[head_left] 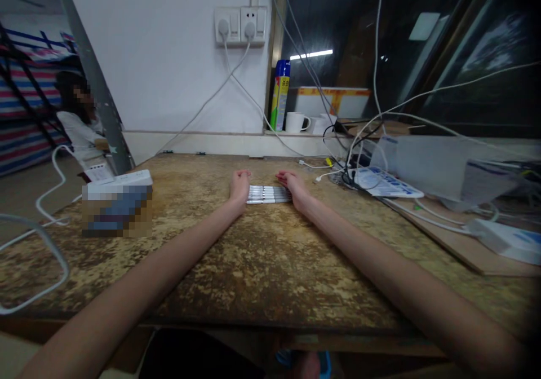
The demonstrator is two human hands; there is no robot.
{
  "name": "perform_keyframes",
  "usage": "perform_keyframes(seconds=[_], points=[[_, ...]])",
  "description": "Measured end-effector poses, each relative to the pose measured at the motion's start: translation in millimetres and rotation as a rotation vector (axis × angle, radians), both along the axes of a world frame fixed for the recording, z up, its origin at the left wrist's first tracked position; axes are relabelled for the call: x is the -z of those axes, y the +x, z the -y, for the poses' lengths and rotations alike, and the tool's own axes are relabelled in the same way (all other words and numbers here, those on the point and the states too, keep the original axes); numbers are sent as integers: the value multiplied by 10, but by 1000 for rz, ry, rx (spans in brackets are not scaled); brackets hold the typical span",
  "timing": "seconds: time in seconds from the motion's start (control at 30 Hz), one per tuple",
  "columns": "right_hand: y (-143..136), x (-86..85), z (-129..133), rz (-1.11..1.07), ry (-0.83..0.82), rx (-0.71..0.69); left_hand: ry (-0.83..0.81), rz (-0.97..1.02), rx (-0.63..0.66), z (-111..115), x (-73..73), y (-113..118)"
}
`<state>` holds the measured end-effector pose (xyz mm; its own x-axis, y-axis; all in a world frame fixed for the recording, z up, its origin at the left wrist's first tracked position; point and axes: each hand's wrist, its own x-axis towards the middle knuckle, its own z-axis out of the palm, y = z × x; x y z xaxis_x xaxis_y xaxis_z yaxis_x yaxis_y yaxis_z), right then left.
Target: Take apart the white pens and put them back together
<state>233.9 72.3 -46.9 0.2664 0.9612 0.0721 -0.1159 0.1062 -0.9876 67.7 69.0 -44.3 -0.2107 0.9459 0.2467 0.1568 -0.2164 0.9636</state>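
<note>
Several slim white and grey pens (269,194) lie side by side in a row on the worn wooden table, pointing left and right. My left hand (240,188) is at their left ends, its fingers curled inward. Against their right ends rests my right hand (292,188), with its thumb and fingers bent toward the left hand. The row is held between the two hands. Both palms hide the very tips of the pens, and some fingers are out of sight behind the hands.
A white power strip (127,183) is at the left. Tangled cables, a printed white packet (382,182) and a white adapter box (507,239) are on the right. A spray can (279,96) and white mug (296,122) stand on the sill. A person (78,114) sits far left.
</note>
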Motion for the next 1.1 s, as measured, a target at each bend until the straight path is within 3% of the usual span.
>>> perform_keyframes(seconds=[0.17,0.37,0.5,0.77,1.1], points=[[216,-20,112,6,11,-18,-38,55,47,56,-66,-170],[655,-13,336,40,35,-37,-43,97,123,135,-228,-571],[792,6,458,74,78,-37,-43,60,143,180,-237,-753],[725,2,537,179,141,-76,-8,-102,251,318,-229,-718],[721,-90,603,252,172,-70,26,-158,269,384,-253,-665]])
